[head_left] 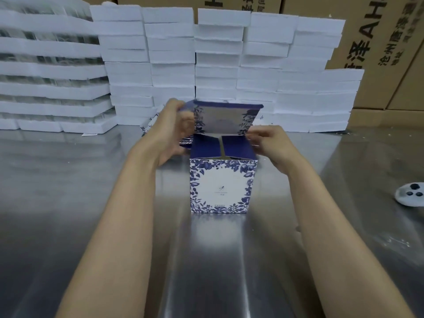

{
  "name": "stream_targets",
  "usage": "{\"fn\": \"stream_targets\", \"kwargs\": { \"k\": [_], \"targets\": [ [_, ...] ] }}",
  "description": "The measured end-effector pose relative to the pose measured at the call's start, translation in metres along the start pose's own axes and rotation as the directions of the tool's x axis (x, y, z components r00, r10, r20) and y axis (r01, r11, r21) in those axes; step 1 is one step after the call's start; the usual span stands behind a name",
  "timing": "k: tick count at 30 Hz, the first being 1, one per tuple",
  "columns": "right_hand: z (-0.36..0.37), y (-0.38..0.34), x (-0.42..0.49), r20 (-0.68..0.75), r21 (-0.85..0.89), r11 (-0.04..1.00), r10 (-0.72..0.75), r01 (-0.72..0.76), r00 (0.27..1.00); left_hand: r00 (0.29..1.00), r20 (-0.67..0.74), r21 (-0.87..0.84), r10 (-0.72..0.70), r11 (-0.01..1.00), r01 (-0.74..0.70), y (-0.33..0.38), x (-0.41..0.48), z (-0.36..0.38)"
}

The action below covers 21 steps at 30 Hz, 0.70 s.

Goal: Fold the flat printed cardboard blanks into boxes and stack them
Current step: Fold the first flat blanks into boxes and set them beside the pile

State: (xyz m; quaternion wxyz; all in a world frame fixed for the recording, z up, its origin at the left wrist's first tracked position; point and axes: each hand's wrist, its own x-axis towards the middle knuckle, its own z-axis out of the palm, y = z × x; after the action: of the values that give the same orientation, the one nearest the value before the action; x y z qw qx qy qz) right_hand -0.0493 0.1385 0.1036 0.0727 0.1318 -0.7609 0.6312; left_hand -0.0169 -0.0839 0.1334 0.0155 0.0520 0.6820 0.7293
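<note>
Blue-and-white printed box (221, 187) stands upright on the steel table (68, 180) — lid flap raised. Left hand (171, 131) grips the flap's left edge; right hand (268, 143) pinches its right corner.

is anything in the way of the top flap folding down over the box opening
Nothing visible blocks it. The top flap stands raised behind the opening of the box, the two blue inner flaps already lie folded in, and the left hand and right hand hold the sides.

Two bare forearms, no sleeves in view, left hand (169, 131) somewhat motion-blurred, right hand (270, 145) seemingly ringless
</note>
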Motion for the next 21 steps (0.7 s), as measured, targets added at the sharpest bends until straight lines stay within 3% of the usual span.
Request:
{"fn": "stream_targets", "kwargs": {
  "k": [2,5,7,9,11,13,15,17,21],
  "targets": [
    [-0.001,-0.01,-0.001,0.034,0.029,0.999,0.018,-0.019,0.999,0.996,0.053,0.261,-0.066,0.964,0.05,-0.007,0.001,-0.003],
    [-0.006,-0.029,-0.004,0.174,-0.064,0.998,0.029,-0.018,0.984,0.996,0.078,0.656,-0.047,0.755,-0.015,-0.013,-0.001,-0.004],
    [-0.01,-0.038,-0.01,0.421,-0.32,0.946,0.087,0.058,0.903,0.994,0.109,0.737,-0.028,0.673,-0.062,-0.01,-0.003,-0.004],
    [-0.013,-0.038,-0.015,0.553,-0.56,0.813,0.223,0.159,0.803,0.988,0.156,0.785,-0.004,0.607,-0.121,-0.003,-0.008,-0.002],
    [-0.013,-0.034,-0.016,0.536,-0.632,0.748,0.236,0.201,0.81,0.963,0.263,0.811,-0.05,0.552,-0.193,0.006,-0.015,0.004],
    [-0.011,-0.03,-0.013,0.5,-0.598,0.767,0.13,0.233,0.856,0.932,0.347,0.844,-0.109,0.469,-0.26,0.011,-0.021,0.011],
    [-0.01,-0.028,-0.011,0.461,-0.532,0.807,0.021,0.257,0.887,0.945,0.324,0.871,-0.055,0.408,-0.274,0.011,-0.02,0.012],
    [-0.013,-0.025,-0.01,0.43,-0.465,0.842,-0.055,0.273,0.901,0.954,0.3,0.842,0.03,0.462,-0.279,0.007,-0.014,0.007],
    [-0.018,-0.026,-0.009,0.357,-0.306,0.902,-0.189,0.306,0.915,0.955,0.277,0.654,0.106,0.708,-0.268,0.0,-0.003,-0.004]
  ]
}}
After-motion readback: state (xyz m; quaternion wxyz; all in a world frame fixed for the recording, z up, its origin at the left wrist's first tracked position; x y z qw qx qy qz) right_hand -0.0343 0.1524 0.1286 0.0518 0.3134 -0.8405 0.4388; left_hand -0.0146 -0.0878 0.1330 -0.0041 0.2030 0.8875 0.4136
